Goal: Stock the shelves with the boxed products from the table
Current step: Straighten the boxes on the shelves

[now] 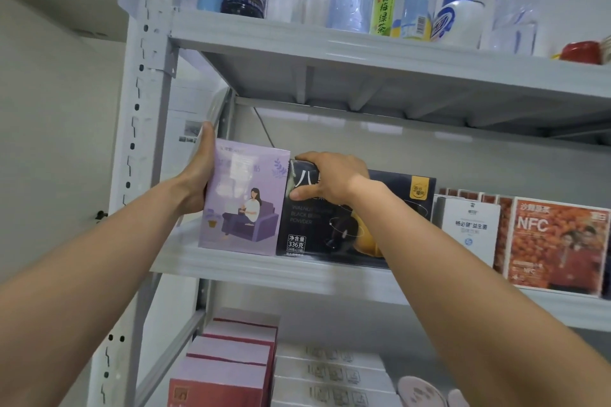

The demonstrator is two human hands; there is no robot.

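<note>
Lavender box (244, 201) stands upright at the left end of the middle shelf (264, 271), its right edge touching a dark box (307, 235). The left hand (198, 175) grips the lavender box's left side. The right hand (327, 180) clasps the dark box's upper left corner, fingers over the top, thumb on the front. Further right stand a white box (471, 225) and an orange box (558, 244).

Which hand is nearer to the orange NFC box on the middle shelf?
Right. The right hand grips the dark box, separated from the orange NFC box only by a white box. The left hand holds the purple box, further left.
</note>
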